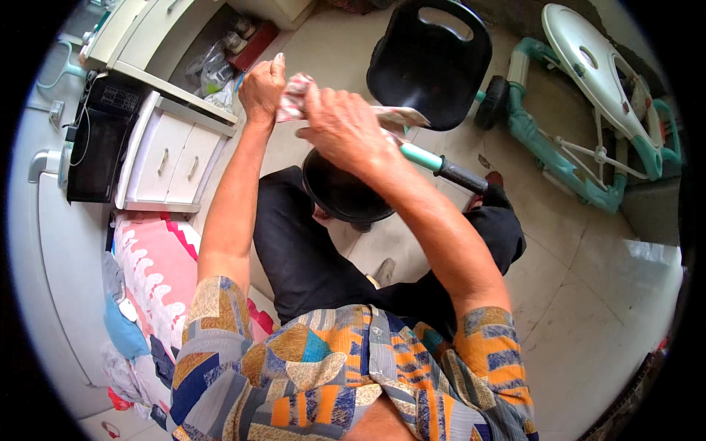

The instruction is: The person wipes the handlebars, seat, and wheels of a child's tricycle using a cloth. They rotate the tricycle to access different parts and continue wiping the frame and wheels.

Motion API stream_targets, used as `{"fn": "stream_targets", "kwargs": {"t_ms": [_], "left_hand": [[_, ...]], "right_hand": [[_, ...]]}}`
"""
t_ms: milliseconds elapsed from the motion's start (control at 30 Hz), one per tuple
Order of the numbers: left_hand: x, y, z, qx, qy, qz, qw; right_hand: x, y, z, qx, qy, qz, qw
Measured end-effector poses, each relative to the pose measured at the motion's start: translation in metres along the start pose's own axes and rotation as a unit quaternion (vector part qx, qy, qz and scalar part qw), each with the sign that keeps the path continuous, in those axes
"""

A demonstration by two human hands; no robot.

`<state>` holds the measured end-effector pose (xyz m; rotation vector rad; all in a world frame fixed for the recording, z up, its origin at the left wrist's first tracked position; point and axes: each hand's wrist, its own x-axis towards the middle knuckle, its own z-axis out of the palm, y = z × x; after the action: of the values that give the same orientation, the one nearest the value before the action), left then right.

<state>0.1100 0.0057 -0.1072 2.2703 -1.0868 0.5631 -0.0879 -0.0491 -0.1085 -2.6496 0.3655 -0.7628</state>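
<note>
My right hand (342, 121) grips a red-and-white checked cloth (296, 99), its folds showing on both sides of my fingers. Just left of it, my left hand (261, 87) is raised with curled fingers beside the cloth; whatever it may hold is hidden. A mint-green tube (419, 156) with a black end (460, 176) runs out from under the cloth to the lower right. Below my hands, between my knees, is a round black container (342, 195). Beyond them lies a black plastic seat (434, 62) with a handle slot.
A white-and-green frame with wheels (588, 66) stands at right on the tiled floor (573, 272). At left are white cabinets (173, 165), a black appliance (103, 132), a pink patterned cloth (154, 272) and heaped clothes (129, 331). Bags (209, 66) sit under a counter.
</note>
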Motion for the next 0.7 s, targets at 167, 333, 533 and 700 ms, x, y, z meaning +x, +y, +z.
{"fn": "stream_targets", "kwargs": {"t_ms": [167,333,533,700], "left_hand": [[0.000,0.008,-0.006,0.030,-0.038,-0.033,0.998],[-0.005,0.006,-0.009,0.002,-0.034,-0.024,0.999],[-0.003,0.011,-0.011,0.008,-0.045,-0.033,0.998],[-0.003,0.010,-0.009,0.010,-0.039,-0.018,0.999]], "right_hand": [[0.011,-0.008,0.006,0.003,-0.015,0.013,1.000],[-0.043,0.020,-0.023,-0.040,-0.027,0.010,0.999],[-0.114,0.052,-0.073,-0.108,-0.097,0.043,0.988],[-0.118,0.049,-0.087,-0.093,-0.166,0.104,0.976]]}}
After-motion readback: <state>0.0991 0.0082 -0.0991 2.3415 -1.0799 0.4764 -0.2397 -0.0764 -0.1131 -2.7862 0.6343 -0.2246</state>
